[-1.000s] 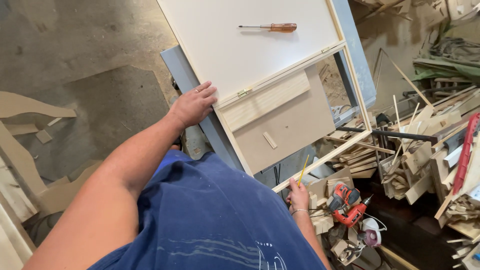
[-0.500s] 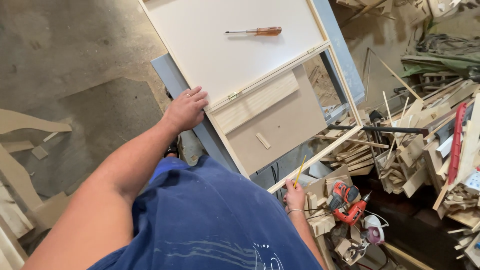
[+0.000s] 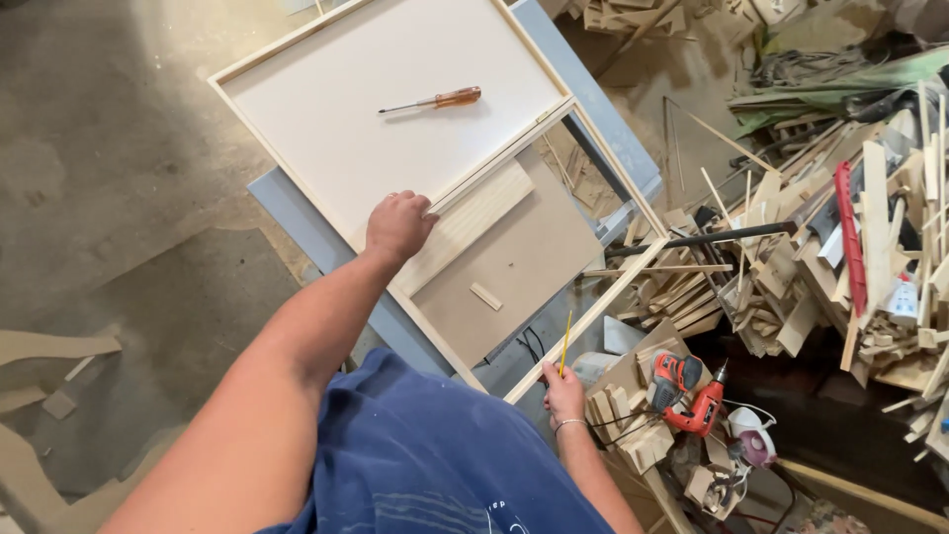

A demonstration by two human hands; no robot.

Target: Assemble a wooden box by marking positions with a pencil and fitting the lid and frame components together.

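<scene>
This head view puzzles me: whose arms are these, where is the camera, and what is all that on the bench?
The camera sits on a person's head and looks down, so the arms are their own. The left hand rests on a wooden frame with a white panel, lying on a grey bench. An orange-handled screwdriver lies on the panel. The right hand holds a yellow pencil. At the right are wood offcuts and a red drill.

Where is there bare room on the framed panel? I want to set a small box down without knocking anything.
The white framed panel is bare left of and below the orange-handled screwdriver, up to the left hand at its crossbar. The tan board is open around its small wood block. The scrap-wood pile right of the right hand is crowded.
</scene>
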